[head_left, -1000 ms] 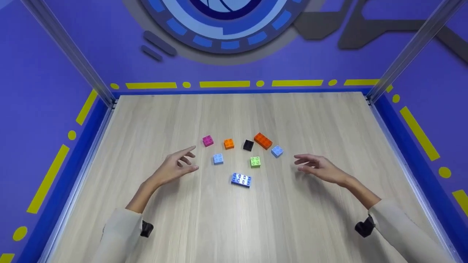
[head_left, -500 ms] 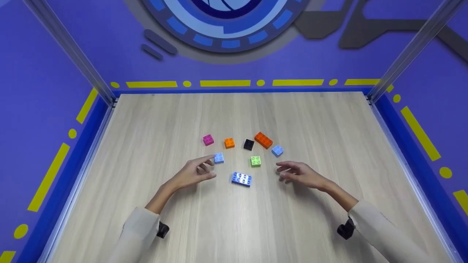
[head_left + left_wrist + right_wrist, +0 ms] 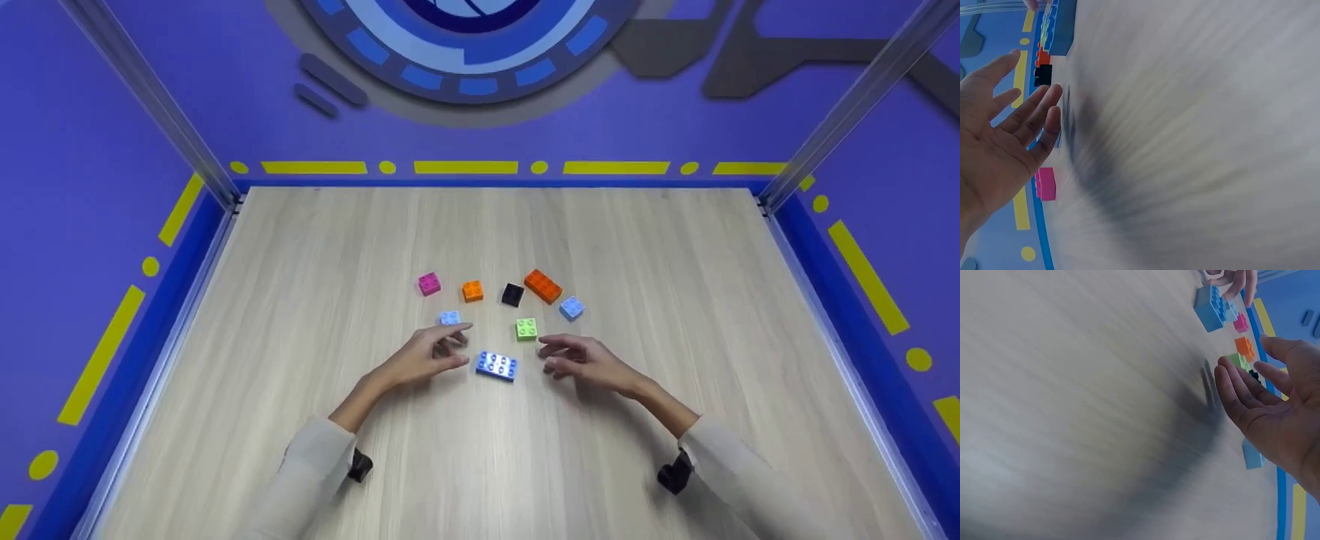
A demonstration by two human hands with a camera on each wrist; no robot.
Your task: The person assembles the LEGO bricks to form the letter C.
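A dark blue eight-stud toy brick lies on the wooden table between the two hands. Just left of it is my left hand, fingers loosely bent and holding nothing; it partly covers a light blue brick in the head view. On the other side my right hand hovers with relaxed fingers, near a lime green brick. Neither hand touches the blue brick. In the left wrist view the palm of the left hand faces the camera, and the right wrist view shows the right hand likewise bare.
Farther back lie a magenta brick, an orange brick, a black brick and a long red-orange brick. A second light blue brick sits at their right. Blue-purple walls enclose the table on three sides.
Both hands have moved inward over the table, the left rightward and the right leftward, closing in on the dark blue brick. The bricks stay where they were.
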